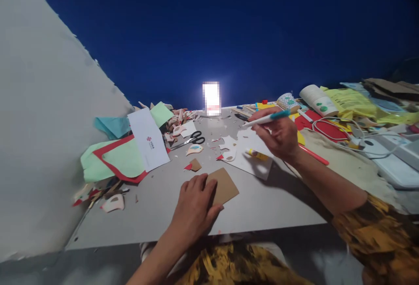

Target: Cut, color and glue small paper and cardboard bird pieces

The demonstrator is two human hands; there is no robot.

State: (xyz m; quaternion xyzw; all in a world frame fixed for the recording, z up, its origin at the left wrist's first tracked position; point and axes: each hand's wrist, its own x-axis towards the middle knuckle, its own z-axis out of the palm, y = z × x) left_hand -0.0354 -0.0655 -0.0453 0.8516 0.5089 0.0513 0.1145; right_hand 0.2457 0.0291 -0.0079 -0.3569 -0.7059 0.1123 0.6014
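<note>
The left hand [196, 208], fingers pressed together, pinned a brown card [227, 184] flat to the tabletop [262, 208] while the right hand [278, 137] pinched a teal-capped pen [266, 119] aloft, clear of it.

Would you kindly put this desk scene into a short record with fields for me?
Left hand: rests palm down on the brown card, which lies on the table
Right hand: holds a pen, raised above the white paper
Beyond the card: scissors, glue stick
Left side: envelope lying over green sheets
</note>
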